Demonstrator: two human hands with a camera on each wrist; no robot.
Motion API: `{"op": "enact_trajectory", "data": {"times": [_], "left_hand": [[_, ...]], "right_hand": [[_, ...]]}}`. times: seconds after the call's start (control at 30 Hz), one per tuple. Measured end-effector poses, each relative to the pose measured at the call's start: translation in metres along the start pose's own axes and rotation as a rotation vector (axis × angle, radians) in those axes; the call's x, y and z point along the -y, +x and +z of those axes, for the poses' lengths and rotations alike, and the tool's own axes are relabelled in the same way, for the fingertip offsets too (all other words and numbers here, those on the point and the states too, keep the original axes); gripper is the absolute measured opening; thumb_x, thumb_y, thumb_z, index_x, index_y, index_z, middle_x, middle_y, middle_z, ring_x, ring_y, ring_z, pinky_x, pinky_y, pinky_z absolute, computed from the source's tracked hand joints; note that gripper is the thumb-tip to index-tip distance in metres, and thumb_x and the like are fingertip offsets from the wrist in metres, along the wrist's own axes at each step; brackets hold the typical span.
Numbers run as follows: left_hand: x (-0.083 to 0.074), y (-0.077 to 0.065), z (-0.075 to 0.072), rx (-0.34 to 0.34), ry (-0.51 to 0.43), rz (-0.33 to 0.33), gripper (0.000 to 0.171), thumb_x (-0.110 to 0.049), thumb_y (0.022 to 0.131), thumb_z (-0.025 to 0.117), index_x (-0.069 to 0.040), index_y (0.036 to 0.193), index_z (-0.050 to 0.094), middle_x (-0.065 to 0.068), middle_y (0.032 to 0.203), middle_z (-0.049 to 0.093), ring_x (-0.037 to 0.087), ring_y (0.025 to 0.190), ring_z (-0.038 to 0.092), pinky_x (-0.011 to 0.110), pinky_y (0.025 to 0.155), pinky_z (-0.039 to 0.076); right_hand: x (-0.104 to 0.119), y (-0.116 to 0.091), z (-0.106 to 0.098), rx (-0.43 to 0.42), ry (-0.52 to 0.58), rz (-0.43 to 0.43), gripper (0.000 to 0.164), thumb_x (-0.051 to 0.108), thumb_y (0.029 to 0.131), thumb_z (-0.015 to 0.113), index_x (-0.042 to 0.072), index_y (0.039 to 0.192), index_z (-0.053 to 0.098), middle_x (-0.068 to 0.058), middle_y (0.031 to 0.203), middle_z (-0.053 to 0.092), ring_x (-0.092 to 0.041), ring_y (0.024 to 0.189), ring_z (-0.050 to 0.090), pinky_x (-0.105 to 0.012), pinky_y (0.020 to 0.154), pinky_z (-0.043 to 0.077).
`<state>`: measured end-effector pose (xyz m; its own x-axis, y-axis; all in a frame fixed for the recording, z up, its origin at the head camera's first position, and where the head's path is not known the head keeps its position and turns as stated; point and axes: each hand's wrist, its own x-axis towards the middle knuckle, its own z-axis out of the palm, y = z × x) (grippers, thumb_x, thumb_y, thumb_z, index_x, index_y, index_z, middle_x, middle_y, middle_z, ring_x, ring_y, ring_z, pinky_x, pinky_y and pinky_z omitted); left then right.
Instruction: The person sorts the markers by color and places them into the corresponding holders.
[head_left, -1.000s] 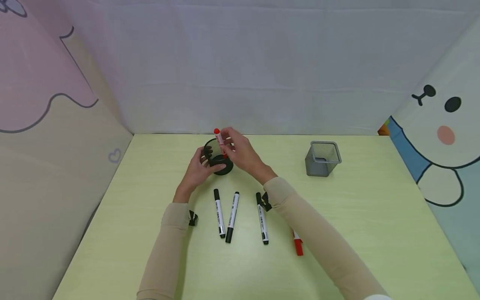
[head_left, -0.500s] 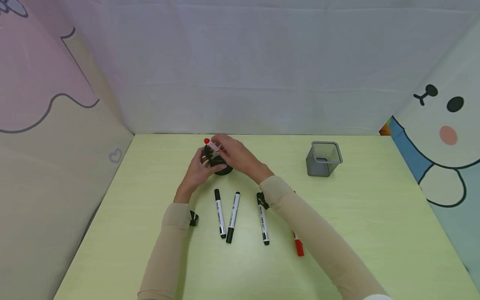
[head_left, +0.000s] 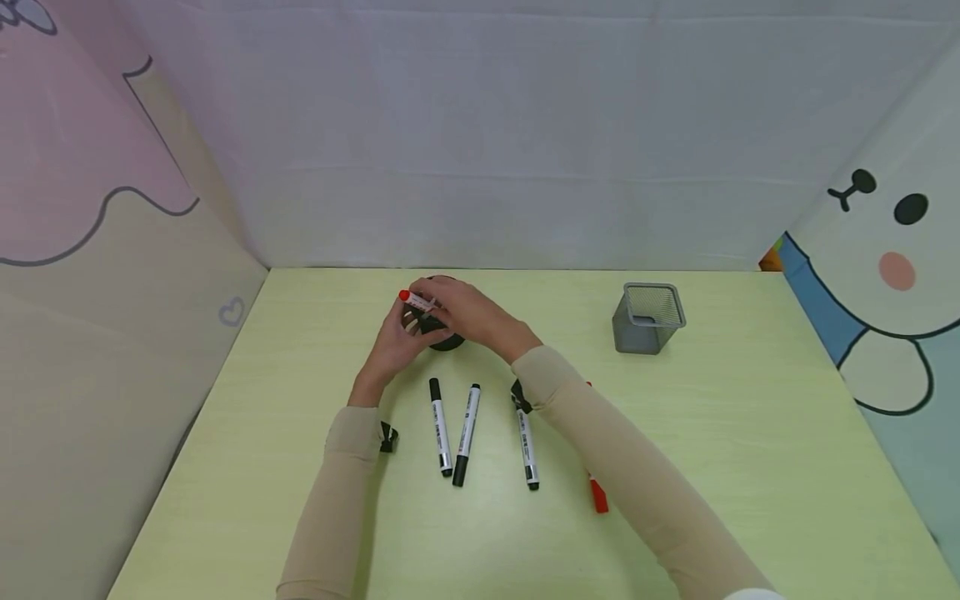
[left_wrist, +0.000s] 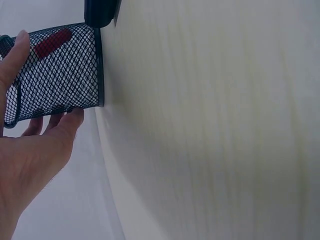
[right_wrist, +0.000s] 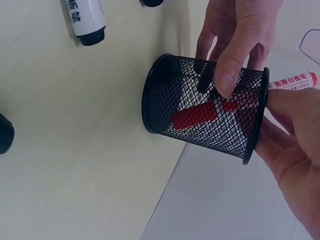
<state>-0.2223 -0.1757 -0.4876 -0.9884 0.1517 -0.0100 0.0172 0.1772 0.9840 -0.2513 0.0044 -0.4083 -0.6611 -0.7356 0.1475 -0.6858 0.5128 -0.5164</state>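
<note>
My left hand [head_left: 393, 343] grips a round black mesh pen cup [right_wrist: 162, 97], thumb on the near side and other fingers behind. The cup stands on the table near its far edge. With my right hand [head_left: 480, 313] at the cup's rim, I pinch a red whiteboard marker [right_wrist: 296, 82]. Its red-capped end shows through the mesh inside the cup, while the other end leans out over the rim. In the left wrist view, the mesh cup [left_wrist: 60, 75] lies between left thumb and fingers, with the red cap visible inside.
Several black-and-white markers [head_left: 440, 427] lie on the table in front of the cup, one partly under my right cuff. Another red marker [head_left: 598, 495] is mostly hidden beneath my right forearm. A square grey mesh holder [head_left: 647, 327] stands at the back right. A white cloth [head_left: 525, 167] hangs behind.
My right hand has moved left and lower over the cup. The red marker has gone from nearly upright to a strong leftward tilt and sits lower. My left hand stays on the cup.
</note>
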Motion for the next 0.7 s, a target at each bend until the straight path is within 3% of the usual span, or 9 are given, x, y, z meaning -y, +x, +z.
{"op": "enact_trajectory", "data": {"times": [0.37, 0.7], "left_hand": [[-0.0007, -0.0017, -0.0001, -0.002, 0.031, -0.021, 0.082, -0.014, 0.089, 0.083, -0.01, 0.154, 0.034, 0.008, 0.157, 0.039, 0.029, 0.151, 0.031, 0.045, 0.124, 0.027], [-0.0009, 0.0003, 0.0004, -0.005, -0.015, -0.021, 0.08, -0.012, 0.088, 0.083, -0.01, 0.152, 0.035, 0.008, 0.155, 0.039, 0.029, 0.148, 0.035, 0.043, 0.122, 0.031]], "right_hand": [[0.0038, 0.0006, -0.0048, 0.086, 0.0, 0.029, 0.038, 0.007, 0.107, 0.053, 0.011, 0.145, 0.056, -0.005, 0.141, 0.058, -0.02, 0.128, 0.055, -0.031, 0.109, 0.045], [-0.0024, -0.0043, -0.0045, 0.005, 0.001, 0.041, 0.034, 0.005, 0.105, 0.057, 0.005, 0.139, 0.058, -0.01, 0.135, 0.06, -0.023, 0.118, 0.061, -0.034, 0.102, 0.051]]}}
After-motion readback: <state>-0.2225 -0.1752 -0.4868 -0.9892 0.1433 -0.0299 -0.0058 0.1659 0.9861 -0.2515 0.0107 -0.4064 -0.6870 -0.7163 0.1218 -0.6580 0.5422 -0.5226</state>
